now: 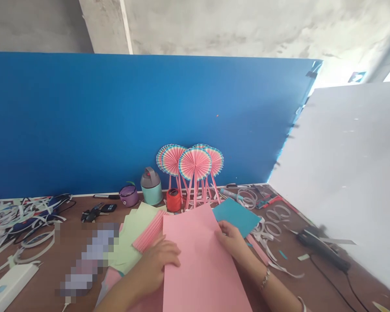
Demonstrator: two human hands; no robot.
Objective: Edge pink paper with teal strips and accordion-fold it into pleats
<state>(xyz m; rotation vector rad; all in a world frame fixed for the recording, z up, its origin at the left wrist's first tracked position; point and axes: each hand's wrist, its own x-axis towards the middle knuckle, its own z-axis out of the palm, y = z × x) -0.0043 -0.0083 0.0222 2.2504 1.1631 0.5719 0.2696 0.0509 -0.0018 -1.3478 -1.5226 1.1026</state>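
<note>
A large sheet of pink paper (199, 260) is in front of me, its far edge raised toward the paper fans. My left hand (160, 262) lies along its left edge with the fingers curled over onto the sheet; the thumb is hidden. On the right edge, my right hand (230, 240) pinches the paper between thumb and fingers. Beside my left hand, a pleated pink paper strip (149, 232) rests on pale green sheets (128, 236). Teal paper (237, 216) lies just beyond my right hand.
Several pink fans (195, 164) stand at the back by the blue partition (117, 121). Near them are a mint flask (151, 190), a red container (173, 200) and a purple pot (128, 196). A glue gun (323, 247), a power strip (11, 288) and paper scraps lie around.
</note>
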